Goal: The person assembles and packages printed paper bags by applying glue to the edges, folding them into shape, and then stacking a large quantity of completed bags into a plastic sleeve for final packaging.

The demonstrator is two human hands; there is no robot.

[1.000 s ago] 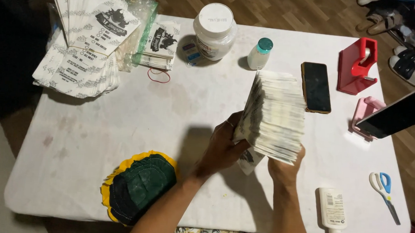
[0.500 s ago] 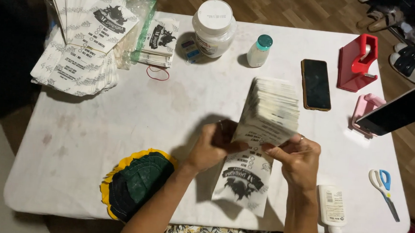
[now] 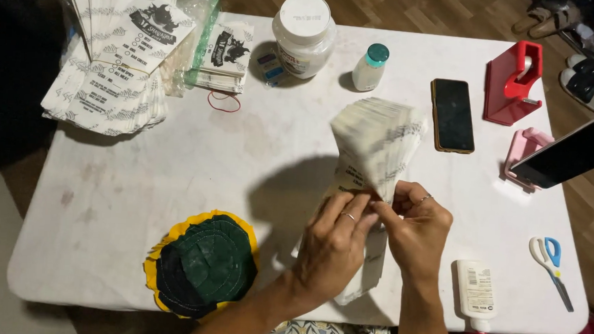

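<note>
While both hands pinch the fanned stack of paper bags (image 3: pixel 378 141) above the white table (image 3: pixel 175 174), left hand (image 3: pixel 333 247) fingers close on its lower edge; right hand (image 3: pixel 417 231) fingers clamp beside them. Grip firmly; peel one bag only.

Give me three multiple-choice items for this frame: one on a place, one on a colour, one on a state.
1. Where is the scissors?
A. at the table's right edge
B. under the jar
C. on the phone

2. What colour is the tape dispenser?
A. green
B. red
C. white

3. What is the state of the paper stack?
A. lying flat on the table
B. sealed in plastic
C. held up and fanned

Key: 1 A, they lie near the glue bottle; 2 B, its body is red; 3 C, the left hand and right hand pinch its lower end while the top spreads.
</note>
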